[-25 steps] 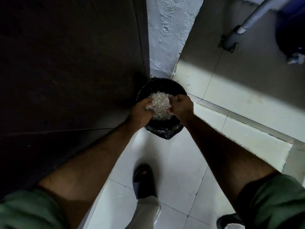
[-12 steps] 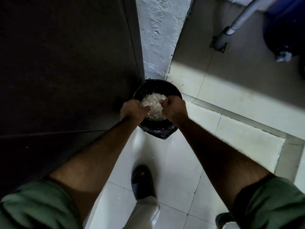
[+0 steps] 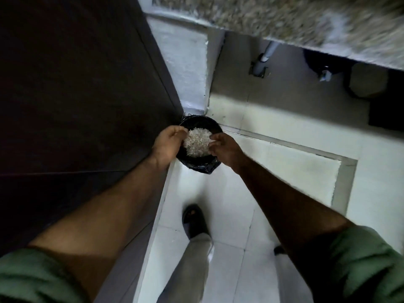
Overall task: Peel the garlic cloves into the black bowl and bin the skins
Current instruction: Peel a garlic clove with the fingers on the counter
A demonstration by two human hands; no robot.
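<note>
A black bin [image 3: 197,120] lined with a black bag stands on the floor in the corner. Directly over its mouth is a white heap of garlic skins [image 3: 196,141]. My left hand [image 3: 167,144] curls its fingers round the heap's left edge. My right hand [image 3: 226,149] does the same on the right edge. Whether the heap's underside rests inside the bin is hidden. No black bowl or garlic cloves are in view.
A dark cabinet front [image 3: 76,95] fills the left side. A white wall corner [image 3: 185,73] rises behind the bin. A speckled stone counter [image 3: 284,18] overhangs at top right, with a grey pipe [image 3: 265,54] below it. My sandalled foot [image 3: 194,220] stands on pale tiles.
My hands have drawn slightly apart over the bin, so more of the skin heap shows between them. The view has tilted up and the counter now appears.
</note>
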